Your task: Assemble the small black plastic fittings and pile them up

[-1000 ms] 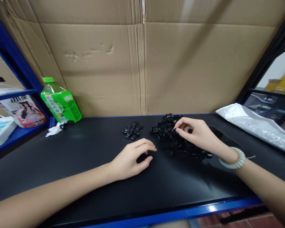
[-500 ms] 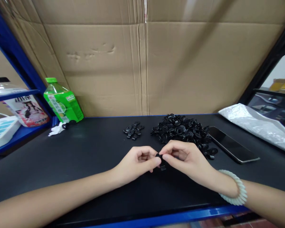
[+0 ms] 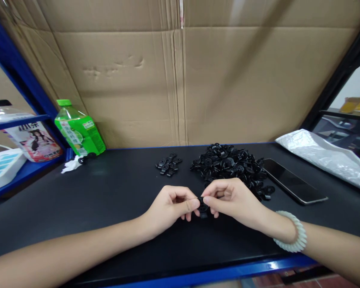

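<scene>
Between my two hands is a small black plastic part [image 3: 203,207], round with a short tab pointing down. My left hand [image 3: 175,204] pinches its left edge with thumb and forefinger. The opposite edge is gripped by the thumb and forefinger of my right hand [image 3: 229,198], which wears a pale green bracelet [image 3: 300,236] at the wrist. Just behind the right hand lies a large heap of similar black parts [image 3: 228,162]. A smaller cluster of black parts [image 3: 168,165] rests farther back, left of that heap.
A phone [image 3: 294,182] lies right of the heap, near a silvery plastic bag [image 3: 321,152]. At the left back stand a green drink bottle [image 3: 79,132] and a crumpled white tissue [image 3: 72,164]. A cardboard wall [image 3: 123,88] closes off the back of the black table [image 3: 108,204].
The black part has turned so its round face shows more toward me. Both hands stay pinched on it, the right hand shifted slightly left, its lower fingers now showing beneath.
</scene>
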A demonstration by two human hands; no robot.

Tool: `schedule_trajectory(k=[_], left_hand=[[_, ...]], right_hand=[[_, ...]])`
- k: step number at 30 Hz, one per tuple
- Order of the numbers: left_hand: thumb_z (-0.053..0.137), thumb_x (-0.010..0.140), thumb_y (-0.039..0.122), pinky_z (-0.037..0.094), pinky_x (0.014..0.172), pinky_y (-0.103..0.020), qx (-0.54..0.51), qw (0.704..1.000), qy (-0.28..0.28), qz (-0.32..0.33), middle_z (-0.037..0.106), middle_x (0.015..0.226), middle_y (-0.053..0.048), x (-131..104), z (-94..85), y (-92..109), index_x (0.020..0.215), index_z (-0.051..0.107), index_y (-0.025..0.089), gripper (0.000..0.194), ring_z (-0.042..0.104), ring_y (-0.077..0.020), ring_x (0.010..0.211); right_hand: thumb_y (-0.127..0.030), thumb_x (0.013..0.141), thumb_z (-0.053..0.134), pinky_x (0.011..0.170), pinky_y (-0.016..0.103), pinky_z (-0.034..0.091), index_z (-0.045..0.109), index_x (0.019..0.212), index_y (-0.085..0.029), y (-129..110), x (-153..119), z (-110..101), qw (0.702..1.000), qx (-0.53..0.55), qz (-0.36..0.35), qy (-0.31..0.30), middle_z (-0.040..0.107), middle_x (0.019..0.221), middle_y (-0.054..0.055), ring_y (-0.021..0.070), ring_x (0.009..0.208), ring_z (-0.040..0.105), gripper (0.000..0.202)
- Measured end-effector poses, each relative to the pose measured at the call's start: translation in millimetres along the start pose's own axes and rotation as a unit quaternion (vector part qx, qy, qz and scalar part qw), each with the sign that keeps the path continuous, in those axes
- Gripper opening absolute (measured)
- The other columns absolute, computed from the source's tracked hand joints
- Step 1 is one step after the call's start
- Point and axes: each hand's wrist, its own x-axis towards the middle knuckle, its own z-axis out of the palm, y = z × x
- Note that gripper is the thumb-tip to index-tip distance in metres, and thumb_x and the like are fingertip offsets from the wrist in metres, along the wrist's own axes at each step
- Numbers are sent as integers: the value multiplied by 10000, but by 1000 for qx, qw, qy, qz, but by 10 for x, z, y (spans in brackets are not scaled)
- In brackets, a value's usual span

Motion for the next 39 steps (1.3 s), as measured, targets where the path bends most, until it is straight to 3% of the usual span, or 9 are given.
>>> schedule_trajectory(k=[10,17,20,23,26,29,32,35,39], left_hand=[[689,767,385,415,493,-207,18,1000,7,13,658,645,-23,-8,14,6,705,678,119,273,530,-94,508],[683,765,347,456,524,-236,50,989,120,73,607,605,6,36,-73,35,803,682,132,219,544,-115,520],[635,803,346,487,594,-262,166,957,200,128,670,707,-33,148,-339,48,828,700,139,218,602,-156,625],[588,831,340,506,676,-290,332,891,261,168,705,861,-66,279,-643,29,862,721,160,227,629,-192,756],[574,832,302,504,736,-322,377,855,305,184,649,1040,-78,336,-760,-13,1066,666,175,281,596,-193,824],[548,851,246,497,778,-328,411,841,267,228,590,1110,-79,269,-610,-41,1134,602,186,295,574,-190,892],[530,859,186,500,763,-301,425,853,144,267,591,1105,-78,131,-350,-36,1096,602,195,248,569,-190,928],[527,846,135,495,722,-277,412,868,58,270,597,1104,-78,35,-185,-20,1096,598,198,268,566,-182,913],[521,835,99,467,641,-254,393,880,48,262,601,1065,-66,37,-178,-31,1075,598,189,268,546,-144,782]], right_hand=[[-356,717,742,507,224,513,646,742,-147,-2,1,21,1000,-8,-11,24,597,595,-21,91,486,558,231],[-442,856,589,479,204,495,655,763,-135,-53,-14,-28,998,-68,-14,-7,608,646,12,94,504,566,327],[-438,899,525,455,193,465,657,777,-137,-92,-34,-80,995,-84,-41,23,600,656,20,91,507,540,351],[-417,910,510,460,199,438,659,766,-147,-143,-33,-165,987,-117,-79,74,607,667,28,102,536,524,340],[-362,923,492,506,221,424,659,771,-165,-189,-17,-253,965,-201,-116,117,630,698,32,121,591,536,299],[-256,901,515,558,248,422,656,823,-182,-207,3,-311,924,-325,-162,123,633,741,31,146,660,541,177],[-112,834,528,668,290,435,653,899,-183,-203,12,-342,860,-453,-220,86,618,764,34,176,749,520,158],[-44,788,521,730,314,422,647,953,-192,-207,2,-353,821,-528,-218,16,605,742,22,186,783,507,255],[-161,803,610,715,340,392,637,907,-207,-211,-19,-333,788,-588,-179,-33,586,647,-9,187,726,502,117]])
